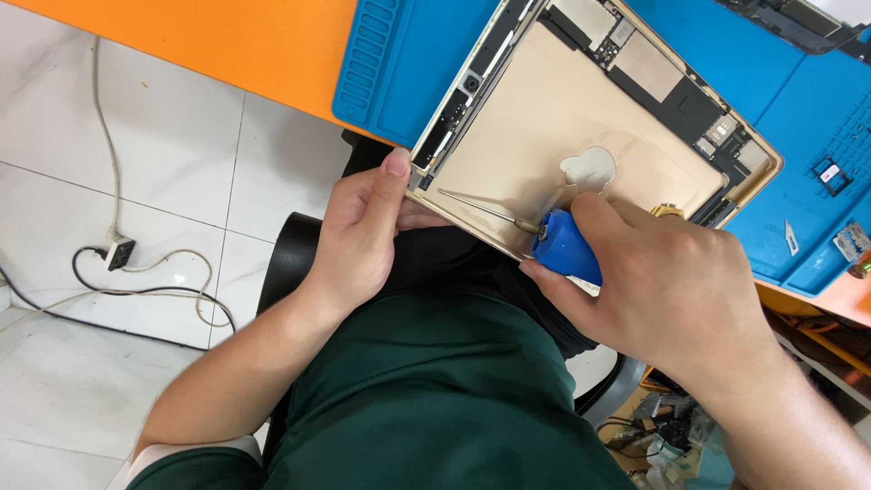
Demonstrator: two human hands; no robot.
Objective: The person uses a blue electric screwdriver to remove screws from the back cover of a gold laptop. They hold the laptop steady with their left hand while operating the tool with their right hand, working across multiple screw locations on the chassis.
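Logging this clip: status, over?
Left hand grips tablet shell corner. Right hand holds blue-handled screwdriver, tip inside shell. Nothing in the way.

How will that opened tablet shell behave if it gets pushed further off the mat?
The tablet shell looks thin and stiff, so it would probably slide rather than flex. Its corner overhangs the mat, steadied by the left hand, so it may tip. Exposed boards look fragile.

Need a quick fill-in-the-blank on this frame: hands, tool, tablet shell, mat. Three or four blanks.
1. The right hand holds a screwdriver with a ____ handle.
2. The left hand steadies the edge of the opened ____ tablet shell.
3. The shell lies partly on a blue mat on an ____ table.
4. A white power strip lies on the tiled ____.

Missing words: blue; gold; orange; floor
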